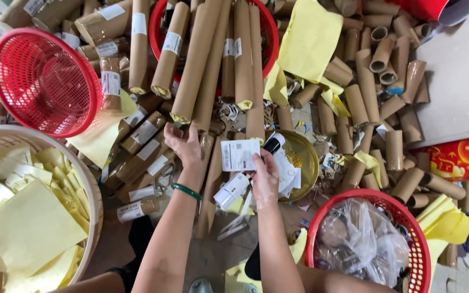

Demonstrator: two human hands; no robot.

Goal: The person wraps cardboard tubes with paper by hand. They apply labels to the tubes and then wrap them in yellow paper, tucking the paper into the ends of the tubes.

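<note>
So the right hand (265,179) was pinching a white rectangular paper label (239,154) by its lower right corner, fingers pressed together on the edge; the label sat held up flat just above the middle of the pile, between the two hands; under that hand was a white cylinder with a black cap (245,176), touching or tucked against the palm, couldn't tell if it was actually gripped. The left hand (185,146), green bangle (186,191) on the wrist, was resting fingers loosely spread on a long brown cardboard tube (199,70) that leaned out of a red plastic basket (267,32); just right of the label was a round brass-coloured dish (305,157) with paper scraps in it; short brown tubes were scattered all around; an empty red mesh basket (44,81) lay tipped at the upper left; a pale woven basket of yellow paper sheets (28,217) sat lower left; another red basket with a crumpled clear plastic bag (365,239) was lower right.
</note>
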